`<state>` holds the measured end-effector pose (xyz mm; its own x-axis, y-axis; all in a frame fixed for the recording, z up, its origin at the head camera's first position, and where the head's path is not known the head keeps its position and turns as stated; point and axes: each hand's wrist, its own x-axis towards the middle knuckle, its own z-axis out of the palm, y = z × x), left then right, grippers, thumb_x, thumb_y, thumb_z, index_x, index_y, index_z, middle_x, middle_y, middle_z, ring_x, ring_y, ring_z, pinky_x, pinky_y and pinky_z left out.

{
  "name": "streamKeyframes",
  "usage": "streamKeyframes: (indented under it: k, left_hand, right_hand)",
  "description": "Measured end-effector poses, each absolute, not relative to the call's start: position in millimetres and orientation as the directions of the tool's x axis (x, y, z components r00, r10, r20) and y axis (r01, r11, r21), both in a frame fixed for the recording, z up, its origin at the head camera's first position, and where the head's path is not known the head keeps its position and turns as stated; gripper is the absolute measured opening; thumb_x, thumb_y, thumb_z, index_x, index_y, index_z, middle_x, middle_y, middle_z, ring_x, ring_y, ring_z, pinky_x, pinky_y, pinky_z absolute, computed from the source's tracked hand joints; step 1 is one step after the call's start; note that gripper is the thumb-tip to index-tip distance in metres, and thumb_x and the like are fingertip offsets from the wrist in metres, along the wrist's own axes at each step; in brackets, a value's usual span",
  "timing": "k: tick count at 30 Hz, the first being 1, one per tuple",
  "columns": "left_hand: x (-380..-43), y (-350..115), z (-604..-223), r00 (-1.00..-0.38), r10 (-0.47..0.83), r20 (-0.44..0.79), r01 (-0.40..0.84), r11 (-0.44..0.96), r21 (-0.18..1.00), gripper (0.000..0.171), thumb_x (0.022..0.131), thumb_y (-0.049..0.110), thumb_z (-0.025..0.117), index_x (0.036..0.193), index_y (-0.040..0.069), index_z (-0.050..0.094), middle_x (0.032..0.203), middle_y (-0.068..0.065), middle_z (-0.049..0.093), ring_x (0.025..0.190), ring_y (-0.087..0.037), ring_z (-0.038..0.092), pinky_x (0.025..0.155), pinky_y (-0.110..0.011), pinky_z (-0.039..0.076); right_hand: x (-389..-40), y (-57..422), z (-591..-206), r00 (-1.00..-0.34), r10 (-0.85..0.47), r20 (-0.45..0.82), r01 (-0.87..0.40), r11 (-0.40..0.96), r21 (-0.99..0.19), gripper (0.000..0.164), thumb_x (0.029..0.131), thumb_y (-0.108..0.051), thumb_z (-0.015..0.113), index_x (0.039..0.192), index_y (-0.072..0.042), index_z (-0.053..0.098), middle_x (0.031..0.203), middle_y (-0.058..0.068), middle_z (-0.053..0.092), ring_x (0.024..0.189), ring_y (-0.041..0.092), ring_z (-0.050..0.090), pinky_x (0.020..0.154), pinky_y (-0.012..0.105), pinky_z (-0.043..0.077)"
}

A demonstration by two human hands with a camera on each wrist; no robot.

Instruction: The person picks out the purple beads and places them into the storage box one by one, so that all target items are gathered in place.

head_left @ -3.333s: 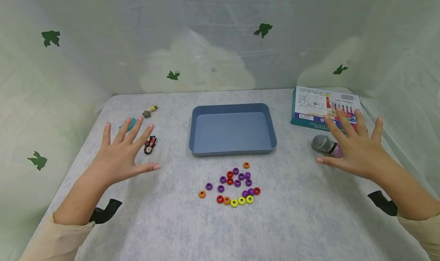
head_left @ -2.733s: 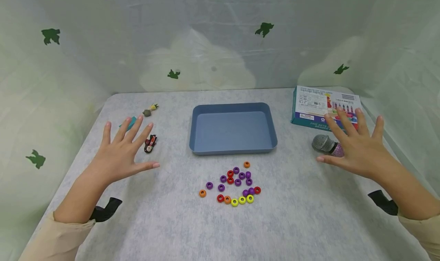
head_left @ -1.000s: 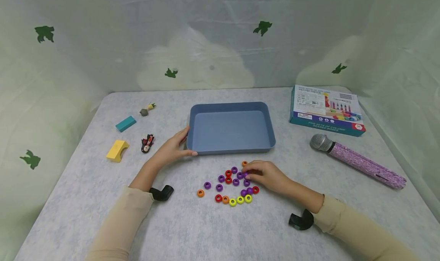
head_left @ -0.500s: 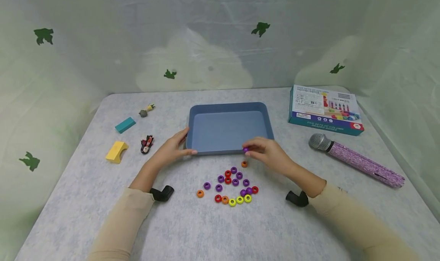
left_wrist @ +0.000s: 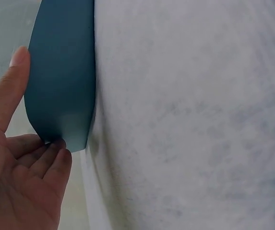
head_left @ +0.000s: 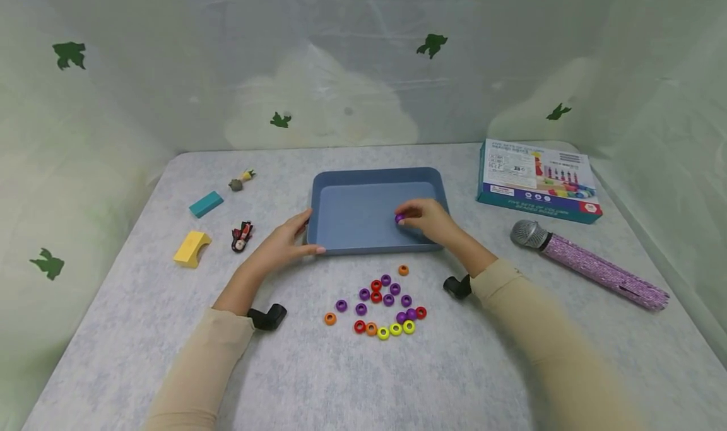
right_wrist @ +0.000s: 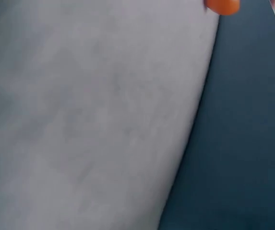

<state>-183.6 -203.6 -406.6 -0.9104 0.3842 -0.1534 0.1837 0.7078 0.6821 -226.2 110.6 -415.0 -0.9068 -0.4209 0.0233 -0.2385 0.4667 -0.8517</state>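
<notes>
So the tray (head_left: 358, 213) sits mid tabletop (head_left: 318, 380), toward the back, with a loose scatter of beads (head_left: 389, 304) just in front. Left grip (head_left: 286, 240) is at its near left corner; right grip (head_left: 430, 219) is over it with one bead (head_left: 399, 219). Off left: figurine (head_left: 242, 236), then a block (head_left: 189, 249) with another block (head_left: 206, 204) behind it, trinkets (head_left: 235, 184) farther back. Off right: microphone (head_left: 591, 264), box (head_left: 538, 182) behind that.

A curtained booth (head_left: 653, 128): pale sheeting (head_left: 352, 46) (with 5 green patches (head_left: 69, 55)) walls in a table (head_left: 352, 380).
</notes>
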Motion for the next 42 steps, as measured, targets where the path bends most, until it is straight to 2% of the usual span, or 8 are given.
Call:
streamKeyframes:
  k: [6, 10, 15, 18, 22, 30, 37, 42]
  left_hand:
    - [-183.8, -204.5, -405.8, -0.914, 0.376, -0.154, 0.181, 0.715, 0.676, 0.096, 0.063, 0.056, 0.057, 0.134, 0.014, 0.007, 0.136, -0.007, 0.010, 0.119, -0.024, 0.022, 0.096, -0.037, 0.023]
    - [-184.1, -204.5, -406.5, -0.915, 0.374, -0.151, 0.179, 0.713, 0.678, 0.097, 0.063, 0.056, 0.057, 0.134, 0.014, 0.007, 0.136, -0.007, 0.010, 0.120, -0.024, 0.021, 0.096, -0.037, 0.023]
    - [-184.6, -204.5, -407.1, -0.911, 0.384, -0.151, 0.181, 0.701, 0.690, 0.096, 0.064, 0.056, 0.057, 0.134, 0.015, 0.006, 0.136, -0.007, 0.009, 0.120, -0.024, 0.021, 0.095, -0.036, 0.024]
    - [-184.5, -204.5, -407.5, -0.910, 0.385, -0.152, 0.179, 0.697, 0.694, 0.096, 0.064, 0.055, 0.057, 0.134, 0.015, 0.006, 0.136, -0.006, 0.009, 0.120, -0.023, 0.021, 0.095, -0.036, 0.024]
    - [-184.1, -204.0, -407.3, -0.911, 0.385, -0.149, 0.182, 0.698, 0.692, 0.096, 0.064, 0.055, 0.057, 0.134, 0.014, 0.007, 0.137, -0.006, 0.009, 0.120, -0.023, 0.020, 0.095, -0.036, 0.024]
    - [-183.8, -202.9, -406.6, -0.911, 0.385, -0.150, 0.181, 0.699, 0.692, 0.096, 0.064, 0.055, 0.057, 0.134, 0.014, 0.007, 0.137, -0.006, 0.009, 0.120, -0.023, 0.021, 0.095, -0.036, 0.024]
    - [-184.0, -203.7, -408.4, -0.910, 0.386, -0.150, 0.179, 0.693, 0.698, 0.095, 0.064, 0.054, 0.058, 0.134, 0.014, 0.006, 0.137, -0.006, 0.009, 0.120, -0.023, 0.021, 0.095, -0.036, 0.025]
    - [-183.5, -204.0, -410.2, -0.910, 0.388, -0.144, 0.181, 0.687, 0.704, 0.095, 0.065, 0.053, 0.058, 0.134, 0.014, 0.006, 0.136, -0.006, 0.009, 0.120, -0.023, 0.020, 0.095, -0.036, 0.025]
  right_hand:
    - [-230.8, 107.6, -419.0, -0.908, -0.415, -0.059, -0.196, 0.544, -0.816, 0.018, 0.076, -0.010, 0.059, 0.093, -0.008, 0.061, 0.086, 0.002, 0.058, 0.080, 0.013, 0.052, 0.070, 0.028, 0.044]
    - [-229.8, 107.7, -416.8, -0.904, -0.425, -0.041, -0.212, 0.530, -0.821, 0.025, 0.076, -0.011, 0.059, 0.101, -0.007, 0.057, 0.095, 0.003, 0.056, 0.085, 0.014, 0.051, 0.073, 0.029, 0.043]
    - [-216.4, 109.0, -406.7, -0.890, -0.452, 0.054, -0.288, 0.467, -0.836, 0.035, 0.077, -0.019, 0.058, 0.110, -0.009, 0.051, 0.108, 0.003, 0.051, 0.098, 0.013, 0.047, 0.081, 0.028, 0.040]
    - [-199.2, 108.3, -397.1, -0.853, -0.497, 0.157, -0.374, 0.373, -0.849, 0.038, 0.076, -0.021, 0.058, 0.111, -0.009, 0.050, 0.109, 0.007, 0.050, 0.100, 0.015, 0.045, 0.083, 0.032, 0.039]
    - [-167.5, 104.0, -381.7, -0.782, -0.574, 0.242, -0.447, 0.246, -0.860, 0.037, 0.076, -0.012, 0.059, 0.110, -0.001, 0.050, 0.107, 0.013, 0.050, 0.098, 0.022, 0.046, 0.082, 0.036, 0.040]
    - [-132.6, 99.3, -395.0, -0.758, -0.645, 0.098, -0.334, 0.254, -0.908, 0.029, 0.078, -0.002, 0.055, 0.105, 0.005, 0.052, 0.104, 0.018, 0.052, 0.092, 0.029, 0.050, 0.080, 0.035, 0.042]
    - [-135.4, 96.6, -421.6, -0.768, -0.637, 0.062, -0.348, 0.333, -0.876, 0.022, 0.078, -0.005, 0.055, 0.100, -0.003, 0.058, 0.098, 0.005, 0.057, 0.089, 0.013, 0.053, 0.074, 0.020, 0.044]
    - [-140.7, 94.7, -432.4, -0.737, -0.672, 0.070, -0.422, 0.376, -0.825, 0.021, 0.078, -0.008, 0.056, 0.099, -0.009, 0.061, 0.096, -0.004, 0.058, 0.088, 0.004, 0.051, 0.072, 0.018, 0.044]
